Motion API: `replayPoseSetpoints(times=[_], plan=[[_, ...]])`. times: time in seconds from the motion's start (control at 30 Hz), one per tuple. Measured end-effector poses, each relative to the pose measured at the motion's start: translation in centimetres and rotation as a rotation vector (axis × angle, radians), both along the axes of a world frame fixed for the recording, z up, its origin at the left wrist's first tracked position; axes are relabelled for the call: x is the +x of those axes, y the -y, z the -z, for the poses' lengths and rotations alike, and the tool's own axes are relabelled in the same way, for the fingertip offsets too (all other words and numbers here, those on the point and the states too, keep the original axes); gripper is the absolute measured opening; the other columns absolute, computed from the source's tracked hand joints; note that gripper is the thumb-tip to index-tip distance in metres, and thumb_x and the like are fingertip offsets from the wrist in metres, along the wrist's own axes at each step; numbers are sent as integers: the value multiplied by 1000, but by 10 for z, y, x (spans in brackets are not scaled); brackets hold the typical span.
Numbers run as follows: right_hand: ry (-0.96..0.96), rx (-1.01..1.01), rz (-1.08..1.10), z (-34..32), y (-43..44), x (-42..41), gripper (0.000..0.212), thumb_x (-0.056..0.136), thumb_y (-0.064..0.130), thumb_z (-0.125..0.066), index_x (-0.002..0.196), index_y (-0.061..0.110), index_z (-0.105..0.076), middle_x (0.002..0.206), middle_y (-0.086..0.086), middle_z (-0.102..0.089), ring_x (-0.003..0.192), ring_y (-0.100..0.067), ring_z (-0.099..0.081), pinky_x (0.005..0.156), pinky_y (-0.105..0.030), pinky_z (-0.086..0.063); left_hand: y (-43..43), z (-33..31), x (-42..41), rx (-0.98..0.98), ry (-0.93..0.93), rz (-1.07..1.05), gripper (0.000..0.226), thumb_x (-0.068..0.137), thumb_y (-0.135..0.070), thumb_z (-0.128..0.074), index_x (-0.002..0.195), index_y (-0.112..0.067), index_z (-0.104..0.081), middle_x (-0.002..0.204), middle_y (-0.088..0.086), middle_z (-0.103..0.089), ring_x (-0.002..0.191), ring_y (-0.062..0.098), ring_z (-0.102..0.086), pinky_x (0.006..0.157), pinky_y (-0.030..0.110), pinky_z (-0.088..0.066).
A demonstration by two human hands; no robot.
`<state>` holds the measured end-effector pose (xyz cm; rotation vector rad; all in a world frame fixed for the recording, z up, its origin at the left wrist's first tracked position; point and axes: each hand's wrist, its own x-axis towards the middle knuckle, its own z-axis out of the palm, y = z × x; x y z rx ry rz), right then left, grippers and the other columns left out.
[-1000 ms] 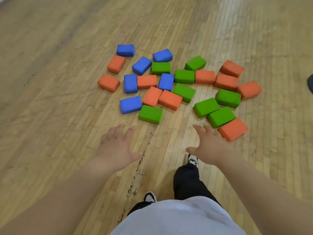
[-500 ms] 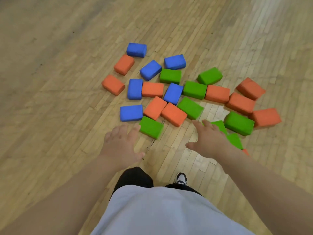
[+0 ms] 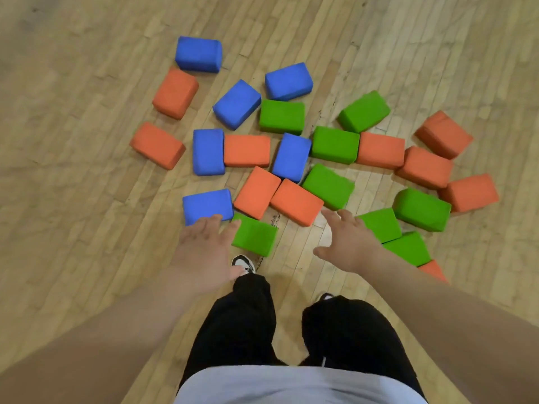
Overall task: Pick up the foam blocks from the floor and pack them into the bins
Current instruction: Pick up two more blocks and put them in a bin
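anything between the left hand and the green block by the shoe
Nothing visible. The left hand is open right beside the green block, with no other block between them. No bin is in view, so that path cannot be judged.

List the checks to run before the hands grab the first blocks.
1. Left hand open, holding nothing: ok.
2. Right hand open, holding nothing: ok.
3. Near green block lying between the hands, nothing stacked on it: ok.
4. Blue block by the left hand, nothing stacked on it: ok.
5. Shoe clear of that green block: cannot tell.
6. Bins in sight: not ok, none in view.
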<state>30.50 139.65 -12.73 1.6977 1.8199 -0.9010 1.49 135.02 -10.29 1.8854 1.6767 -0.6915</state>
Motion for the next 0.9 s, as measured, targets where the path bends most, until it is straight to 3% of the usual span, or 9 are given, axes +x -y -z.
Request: replayPoseSetpoints(times=[0.2,0.4,0.57,0.73,0.83,0.9], plan=[[42,-84,-65,188,-82,-11,102,82,59,-69,161,29,-13,159,-15,-29,141,-40,-35,113,-53,-38,-59,177,-11,-74,50,53,106,79,-74,-63,160,-33,-8,163,9,-20,148,32,-23,116,48,-28],[126,-99,-279,411,-138,-10,108,82,65,-70,161,34,-4,164,-15,-18,146,-41,-26,114,-54,-37,-83,407,19,-133,124,50,110,79,-77,-62,160,-34,-1,165,11,-15,152,33,-17,121,51,-24],[141,17,-391,541,-180,-14,125,69,72,-77,160,38,2,167,-17,-11,152,-39,-17,121,-56,-24,-83,554,46,-154,160,33,119,78,-69,-71,159,-33,8,163,12,-20,151,34,-19,122,52,-24],[206,73,-446,599,-187,-4,146,55,81,-79,157,39,17,167,-19,-14,157,-36,-2,124,-58,-10,-56,622,49,-134,41,194,117,78,-68,-72,160,-30,1,160,10,-23,149,36,-17,120,52,-23],[136,140,-431,595,-179,-1,144,55,75,-84,158,40,11,159,-21,-25,153,-40,-13,124,-59,-12,-49,626,50,-101,-36,241,112,79,-65,-72,161,-32,-4,155,12,-24,147,39,-16,122,57,-10],[54,163,-410,587,-168,-7,140,58,62,-91,159,39,3,148,-20,-32,140,-44,-34,120,-56,-24,-49,621,50,-140,-67,208,110,80,-63,-73,161,-34,-5,146,15,-26,145,40,-19,124,60,-2]])
